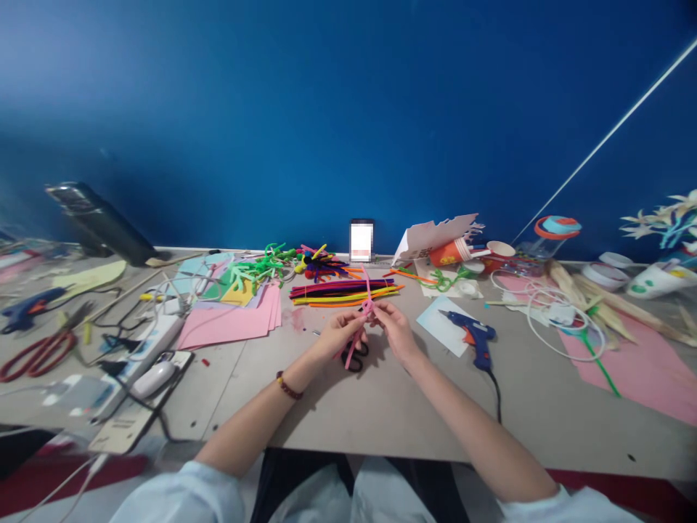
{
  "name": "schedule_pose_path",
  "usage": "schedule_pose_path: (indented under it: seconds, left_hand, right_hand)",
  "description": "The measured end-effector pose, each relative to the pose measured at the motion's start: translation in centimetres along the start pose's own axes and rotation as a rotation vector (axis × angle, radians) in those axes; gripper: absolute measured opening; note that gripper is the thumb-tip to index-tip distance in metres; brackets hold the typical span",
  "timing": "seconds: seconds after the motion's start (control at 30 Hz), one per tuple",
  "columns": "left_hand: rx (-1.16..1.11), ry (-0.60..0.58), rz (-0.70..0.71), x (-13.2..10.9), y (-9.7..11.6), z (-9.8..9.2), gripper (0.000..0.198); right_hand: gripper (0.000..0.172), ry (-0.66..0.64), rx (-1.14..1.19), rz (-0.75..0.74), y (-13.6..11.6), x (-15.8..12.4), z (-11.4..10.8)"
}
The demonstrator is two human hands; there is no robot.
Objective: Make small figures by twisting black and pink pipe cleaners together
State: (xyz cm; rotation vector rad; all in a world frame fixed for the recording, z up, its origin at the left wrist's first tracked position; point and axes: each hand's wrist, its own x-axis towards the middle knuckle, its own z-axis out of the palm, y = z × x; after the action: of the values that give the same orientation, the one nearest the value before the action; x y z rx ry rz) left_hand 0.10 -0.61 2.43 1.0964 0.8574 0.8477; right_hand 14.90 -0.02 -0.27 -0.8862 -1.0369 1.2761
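Both hands meet over the middle of the table around a pink pipe cleaner [367, 282] that is bent and twisted, with one end standing up and another hanging down. My left hand [346, 330] pinches it from the left, a beaded bracelet on that wrist. From the right, the fingers of my right hand [393, 328] close on the same twist. Black-handled scissors [356, 357] lie just below the hands, partly covered by them. A bundle of purple, red, yellow and orange pipe cleaners [327, 291] lies right behind the hands.
A blue glue gun [475, 333] rests on a pale sheet [438, 324] at right, its cord running to the front edge. Pink paper [229, 324], a power strip [142, 356] and red-handled scissors [46, 352] lie left. An upright phone [361, 241] leans against the wall.
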Motion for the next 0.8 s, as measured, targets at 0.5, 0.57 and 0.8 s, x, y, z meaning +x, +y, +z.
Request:
schedule_pose_path:
  seconds: [0.5,0.57,0.8]
  left_hand:
    - [0.322,0.089,0.130,0.2,-1.2,-0.3,0.046]
    - [0.376,0.092,0.150,0.1,-1.5,-0.2,0.048]
    - [-0.031,0.028,0.026,0.5,-1.7,0.1,0.039]
  right_hand:
    - [0.019,0.021,-0.468,-0.408,-1.2,-0.7,0.2]
    - [0.018,0.036,-0.520,-0.442,-1.2,-0.8,0.1]
    - [0.012,0.081,-0.634,-0.527,-1.1,-0.9,-0.1]
